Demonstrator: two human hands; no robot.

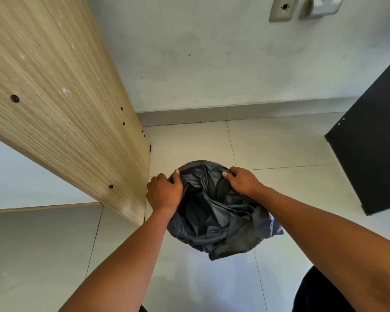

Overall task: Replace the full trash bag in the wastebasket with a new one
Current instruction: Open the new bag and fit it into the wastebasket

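A black trash bag [214, 212] lies draped over the wastebasket on the floor, covering it so that only a sliver of bluish wall [276, 228] shows at the right. My left hand [164, 192] grips the bag's edge on the left side, thumb over the plastic. My right hand [241, 181] grips the edge at the far right, fingers curled over the folded rim. The bag's plastic sags in crumpled folds in the middle.
A light wooden cabinet panel [65, 104] stands close on the left, almost touching my left hand. A black furniture panel [369, 149] stands at the right. A white wall with sockets [284, 7] rises behind. The floor is pale tile [268, 145].
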